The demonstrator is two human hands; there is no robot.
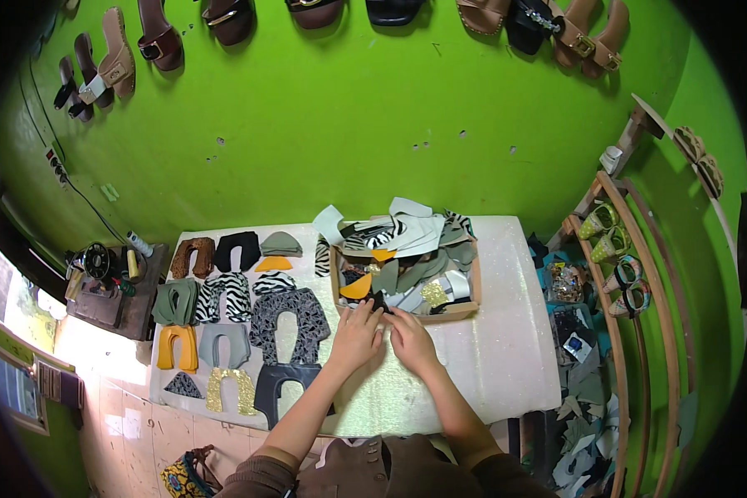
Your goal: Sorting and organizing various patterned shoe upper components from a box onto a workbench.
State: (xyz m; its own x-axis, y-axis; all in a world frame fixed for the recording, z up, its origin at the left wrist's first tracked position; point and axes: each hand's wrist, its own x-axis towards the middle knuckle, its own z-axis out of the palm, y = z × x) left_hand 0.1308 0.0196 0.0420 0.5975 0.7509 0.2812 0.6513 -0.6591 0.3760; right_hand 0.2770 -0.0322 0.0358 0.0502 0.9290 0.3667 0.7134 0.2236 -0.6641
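Observation:
A cardboard box (475,286) heaped with cut scraps of shoe material stands at the table's far middle. At its near left rim, my left hand (357,335) has its fingers closed on a small black scrap (379,300). My right hand (412,340) is right beside it, fingers bent together and fingertips at the same scrap's edge; part of its grip is hidden. Inside the box lie green pieces (423,267), white pieces (417,236), an orange half-round piece (357,287), zebra-striped pieces and a glittery gold scrap (433,293).
Left of the box, stacks of U-shaped cut pieces lie in rows: brown (192,258), zebra-striped (224,296), yellow (178,347), patterned grey (289,319) and gold (231,390). A sewing machine (97,261) stands at left. A wooden rack (631,332) with sandals stands at right.

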